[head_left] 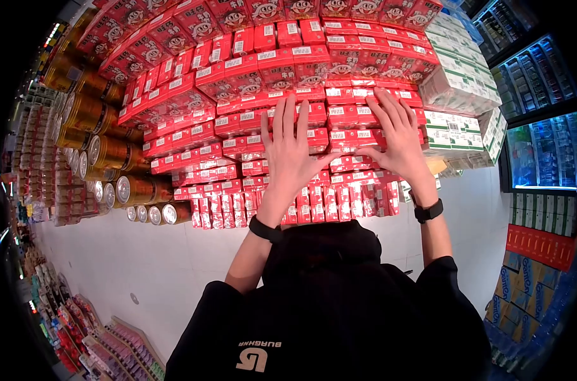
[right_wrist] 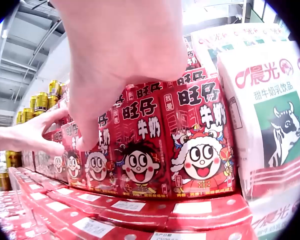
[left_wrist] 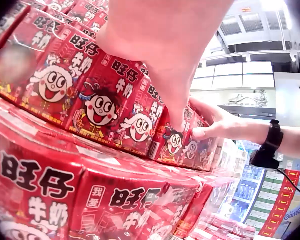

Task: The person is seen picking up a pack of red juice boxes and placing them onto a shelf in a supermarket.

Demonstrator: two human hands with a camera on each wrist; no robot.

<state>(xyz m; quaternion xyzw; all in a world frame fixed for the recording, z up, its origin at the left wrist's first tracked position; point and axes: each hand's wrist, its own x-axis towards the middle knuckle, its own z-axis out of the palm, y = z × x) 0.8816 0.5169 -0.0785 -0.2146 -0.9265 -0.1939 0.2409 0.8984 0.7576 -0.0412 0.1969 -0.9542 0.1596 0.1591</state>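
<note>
Shrink-wrapped red milk cartons (head_left: 352,117) with a cartoon face fill a stepped stack in front of me. My left hand (head_left: 288,149) lies over one row with its fingers straight and spread. To its right, my right hand (head_left: 399,143) reaches over the same row, fingers extended, both thumbs pointing inward at each other. From the left wrist, the left thumb comes down in front of a row of upright cartons (left_wrist: 97,110). In the right wrist view the right palm (right_wrist: 125,45) covers the carton tops, its thumb at their fronts.
White and green milk cartons (head_left: 453,136) stand close against the stack's right side. Gold cans (head_left: 136,190) are piled along its left. Lit drink coolers (head_left: 547,152) are farther right, above boxed goods (head_left: 523,286). Pale floor (head_left: 111,254) shows below the stack.
</note>
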